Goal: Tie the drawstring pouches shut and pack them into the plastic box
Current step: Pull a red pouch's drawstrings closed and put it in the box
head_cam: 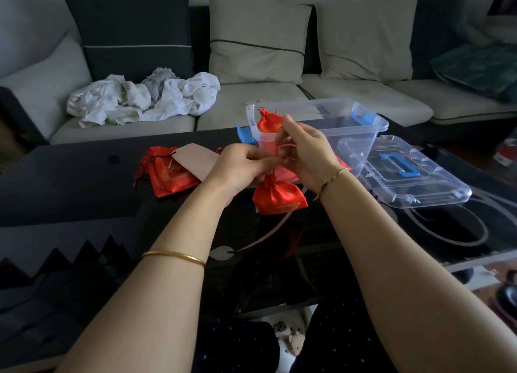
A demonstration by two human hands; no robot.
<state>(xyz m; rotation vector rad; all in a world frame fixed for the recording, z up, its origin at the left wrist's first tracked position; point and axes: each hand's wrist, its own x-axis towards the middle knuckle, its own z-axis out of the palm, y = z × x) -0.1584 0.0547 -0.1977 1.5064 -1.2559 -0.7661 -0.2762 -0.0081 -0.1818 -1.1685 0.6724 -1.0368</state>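
While the left hand (240,165) and right hand (305,151) pinch its drawstring (285,147), one red pouch (279,197) is held centrally. A second pouch (265,124) sits in the one plastic box (321,103) at one o'clock, and a heap (165,173), uncountable, lies at nine.

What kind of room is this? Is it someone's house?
Most likely a living room in a home: a long sofa with cushions, a dark glossy coffee table in front of it, and crumpled white cloths left on the seat.
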